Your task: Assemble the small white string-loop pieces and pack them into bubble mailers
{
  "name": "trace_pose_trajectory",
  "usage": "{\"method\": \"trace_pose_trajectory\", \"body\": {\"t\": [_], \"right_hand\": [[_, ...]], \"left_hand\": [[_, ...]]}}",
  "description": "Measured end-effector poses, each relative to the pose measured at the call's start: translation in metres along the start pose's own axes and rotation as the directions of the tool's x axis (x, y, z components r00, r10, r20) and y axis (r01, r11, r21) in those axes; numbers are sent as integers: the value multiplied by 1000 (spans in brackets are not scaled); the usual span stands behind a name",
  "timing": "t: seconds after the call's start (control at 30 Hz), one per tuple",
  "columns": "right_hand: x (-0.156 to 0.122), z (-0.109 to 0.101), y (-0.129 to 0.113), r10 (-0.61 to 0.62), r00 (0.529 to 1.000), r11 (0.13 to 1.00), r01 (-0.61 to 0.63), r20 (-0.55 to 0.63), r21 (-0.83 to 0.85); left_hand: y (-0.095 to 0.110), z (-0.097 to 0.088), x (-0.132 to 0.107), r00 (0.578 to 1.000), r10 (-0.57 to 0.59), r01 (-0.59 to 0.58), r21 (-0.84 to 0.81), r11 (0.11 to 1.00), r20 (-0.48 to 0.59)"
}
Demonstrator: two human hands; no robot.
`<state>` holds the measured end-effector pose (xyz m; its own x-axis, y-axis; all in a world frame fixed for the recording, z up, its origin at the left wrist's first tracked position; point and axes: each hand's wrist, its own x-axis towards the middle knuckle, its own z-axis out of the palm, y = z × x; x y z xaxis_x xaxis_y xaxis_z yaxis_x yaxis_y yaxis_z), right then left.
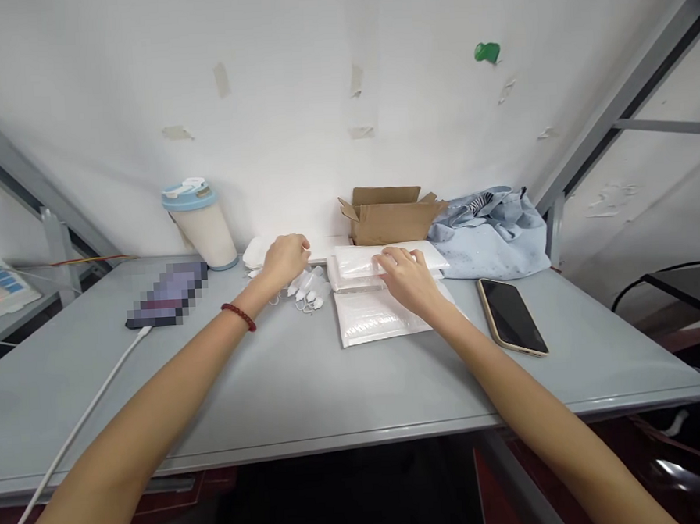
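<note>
My left hand (283, 261), with a red bead bracelet on the wrist, reaches to the back of the grey table (286, 383). Its fingers are curled over a pile of small white pieces (310, 289) and the edge of a white flat thing (255, 251); what it grips is hidden. My right hand (406, 276) lies with fingers spread on a stack of white padded envelopes (376, 315), touching the top one (355, 260).
An open cardboard box (390, 213) stands at the back by the wall, with a blue cloth bag (489, 235) to its right. A phone (511, 316) lies face up on the right. A cup with a blue lid (200, 223), a second phone (167, 296) and its white cable (82, 421) are at the left.
</note>
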<state>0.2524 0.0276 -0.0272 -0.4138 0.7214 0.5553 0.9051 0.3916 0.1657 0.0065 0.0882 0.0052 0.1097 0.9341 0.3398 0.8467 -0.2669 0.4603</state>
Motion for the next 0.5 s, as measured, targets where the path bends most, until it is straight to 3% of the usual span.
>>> {"method": "trace_pose_trajectory", "body": {"t": [0.13,0.23,0.37,0.5], "right_hand": [[0,-4,-7,-24,1000,999,25,-19,23],[0,-7,-13,-34,999,999,34,9,19],[-1,-8,-15,-40,998,999,40,46,-2],[-1,-8,-14,-36,997,999,36,61,4]], "left_hand": [[-40,-8,17,991,89,-106,179,978,105],[-54,-5,22,977,114,-154,231,961,179],[-52,2,21,958,170,-246,357,901,231],[-42,4,20,955,230,-292,474,830,186]]}}
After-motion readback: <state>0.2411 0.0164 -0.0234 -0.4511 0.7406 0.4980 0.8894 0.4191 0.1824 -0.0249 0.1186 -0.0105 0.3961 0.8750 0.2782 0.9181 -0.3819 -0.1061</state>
